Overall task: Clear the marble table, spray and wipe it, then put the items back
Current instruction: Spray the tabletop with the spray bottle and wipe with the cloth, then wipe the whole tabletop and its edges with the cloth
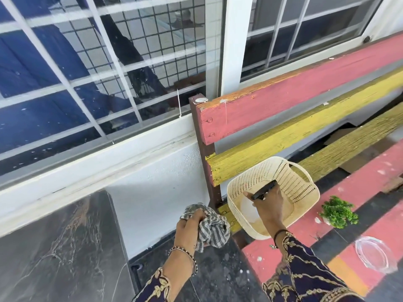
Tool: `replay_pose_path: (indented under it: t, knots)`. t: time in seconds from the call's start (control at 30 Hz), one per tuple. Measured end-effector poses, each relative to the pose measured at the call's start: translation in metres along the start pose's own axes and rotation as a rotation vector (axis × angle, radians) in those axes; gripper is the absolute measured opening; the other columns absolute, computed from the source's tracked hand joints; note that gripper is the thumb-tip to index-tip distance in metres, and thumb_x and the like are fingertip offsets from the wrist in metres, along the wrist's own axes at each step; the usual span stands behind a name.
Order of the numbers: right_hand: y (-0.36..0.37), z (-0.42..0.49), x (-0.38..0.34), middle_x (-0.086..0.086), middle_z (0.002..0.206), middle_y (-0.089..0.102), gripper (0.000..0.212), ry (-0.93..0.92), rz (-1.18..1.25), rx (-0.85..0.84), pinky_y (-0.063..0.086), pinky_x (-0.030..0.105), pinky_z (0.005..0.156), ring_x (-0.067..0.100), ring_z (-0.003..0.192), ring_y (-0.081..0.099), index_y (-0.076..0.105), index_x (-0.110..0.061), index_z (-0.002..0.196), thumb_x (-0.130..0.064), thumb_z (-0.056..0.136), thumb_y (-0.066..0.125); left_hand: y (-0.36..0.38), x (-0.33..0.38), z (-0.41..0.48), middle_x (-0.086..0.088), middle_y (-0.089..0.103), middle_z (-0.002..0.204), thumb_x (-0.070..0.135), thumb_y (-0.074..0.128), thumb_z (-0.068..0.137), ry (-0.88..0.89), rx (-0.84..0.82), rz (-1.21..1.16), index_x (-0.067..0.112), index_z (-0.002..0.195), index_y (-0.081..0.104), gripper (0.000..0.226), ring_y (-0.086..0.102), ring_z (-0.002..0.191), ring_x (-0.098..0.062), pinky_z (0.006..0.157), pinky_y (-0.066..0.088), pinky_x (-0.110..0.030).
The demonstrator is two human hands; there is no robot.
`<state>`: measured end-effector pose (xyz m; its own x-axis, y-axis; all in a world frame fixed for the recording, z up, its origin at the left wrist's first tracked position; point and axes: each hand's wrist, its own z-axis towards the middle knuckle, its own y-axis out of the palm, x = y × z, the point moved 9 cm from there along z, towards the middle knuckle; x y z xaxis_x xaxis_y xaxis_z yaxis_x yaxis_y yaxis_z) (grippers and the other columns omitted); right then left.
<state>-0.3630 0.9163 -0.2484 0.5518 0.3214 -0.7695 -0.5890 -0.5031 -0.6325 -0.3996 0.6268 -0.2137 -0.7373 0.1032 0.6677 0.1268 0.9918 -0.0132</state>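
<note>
The dark marble table (56,247) lies at the lower left with a bare top. My left hand (188,225) is shut on a crumpled grey striped cloth (212,227), held between the table and the bench. My right hand (269,205) reaches into a cream perforated basket (294,182) standing on the bench seat and holds a spray bottle: its black trigger head (263,189) shows above my fingers and its white body (249,209) below them. A small green artificial plant (338,212) and a clear glass dish (374,255) rest on the bench seat to the right.
The pink and yellow slatted bench (305,99) runs from the centre to the right, its back against a white wall (157,188) under barred windows (109,62). A dark speckled floor (218,273) shows between table and bench.
</note>
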Motion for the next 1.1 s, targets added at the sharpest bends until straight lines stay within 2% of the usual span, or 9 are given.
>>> replay_pose_path:
  t: [0.1,0.23,0.43,0.5,0.67,0.8,0.93,1.03,1.1]
  knots:
    - [-0.007,0.000,0.003,0.025,0.122,0.062,0.082,0.042,-0.027,-0.044,0.050,0.045,0.094,0.040,0.117,0.059,0.045,0.006,0.123,-0.026,0.066,0.095,0.004,0.000,-0.005,-0.020,0.068,0.081,0.019,0.064,0.086,-0.010,-0.016,-0.045,-0.004,0.101,0.062,0.028,0.066,0.068,-0.029,0.055,0.059,-0.035]
    - [-0.023,-0.009,0.001,0.021,0.124,0.067,0.072,0.092,-0.057,-0.102,0.046,0.025,0.079,0.030,0.111,0.068,0.047,0.004,0.129,-0.009,0.072,0.089,0.007,-0.001,-0.019,-0.019,0.068,0.079,0.021,0.066,0.085,-0.007,-0.019,-0.047,-0.002,0.094,0.062,0.025,0.066,0.070,-0.030,0.082,0.057,-0.051]
    - [-0.052,-0.046,-0.032,0.022,0.139,0.051,0.073,0.091,-0.077,-0.081,0.052,0.043,0.101,0.038,0.123,0.058,0.042,0.003,0.136,-0.003,0.076,0.084,0.001,0.006,-0.053,-0.017,0.068,0.068,0.020,0.067,0.084,0.040,-0.067,-0.046,0.003,0.077,0.065,0.019,0.066,0.064,-0.029,0.073,0.059,-0.047]
    - [-0.057,-0.065,-0.052,0.012,0.127,0.060,0.056,0.034,-0.109,-0.116,0.052,0.036,0.091,0.028,0.110,0.063,0.052,-0.002,0.127,-0.009,0.079,0.082,-0.006,0.010,-0.062,-0.018,0.069,0.072,0.022,0.068,0.082,0.058,-0.096,-0.049,0.000,0.086,0.066,0.022,0.067,0.064,-0.028,0.060,0.059,-0.036]
    - [-0.039,-0.151,-0.129,-0.015,0.101,0.073,0.015,-0.188,0.009,-0.528,0.054,0.024,0.082,0.003,0.094,0.069,0.072,-0.026,0.101,-0.015,0.092,0.068,-0.036,0.027,-0.099,-0.022,0.071,0.095,0.038,0.072,0.074,0.097,-0.176,-0.061,0.001,0.112,0.063,0.054,0.069,0.084,-0.034,0.078,0.057,-0.052]
    - [-0.030,-0.221,-0.184,-0.004,0.105,0.078,0.017,-0.169,0.322,-0.723,0.052,0.036,0.089,0.020,0.097,0.072,0.079,-0.029,0.100,-0.033,0.091,0.066,-0.086,0.053,-0.148,-0.016,0.073,0.095,0.036,0.044,0.097,0.218,-0.189,0.013,0.017,0.089,0.066,0.030,0.066,0.080,-0.023,0.070,0.055,-0.029]
    - [-0.022,-0.300,-0.249,-0.008,0.107,0.077,0.029,-0.303,0.272,-0.864,0.050,0.011,0.084,-0.003,0.098,0.070,0.073,-0.013,0.117,-0.027,0.092,0.071,-0.166,0.071,-0.193,-0.011,0.062,0.078,0.036,0.035,0.101,0.411,-0.048,0.166,0.016,0.107,0.066,0.037,0.055,0.062,-0.017,0.051,0.042,-0.012]
    - [-0.013,-0.357,-0.292,-0.015,0.096,0.073,0.032,-0.493,0.082,-0.893,0.047,0.005,0.072,-0.013,0.084,0.067,0.073,-0.016,0.114,-0.031,0.086,0.078,-0.240,0.078,-0.227,-0.015,0.057,0.086,0.042,0.039,0.098,0.445,0.082,0.190,0.012,0.105,0.066,0.040,0.057,0.075,-0.021,0.074,0.051,-0.021]
    - [-0.007,-0.394,-0.323,-0.018,0.089,0.073,0.019,-0.612,0.010,-0.857,0.048,0.008,0.077,-0.014,0.084,0.067,0.074,-0.024,0.103,-0.031,0.086,0.079,-0.292,0.079,-0.250,-0.023,0.061,0.102,0.028,0.039,0.100,0.454,0.136,0.272,0.007,0.130,0.054,0.040,0.062,0.095,-0.029,0.094,0.049,-0.040]
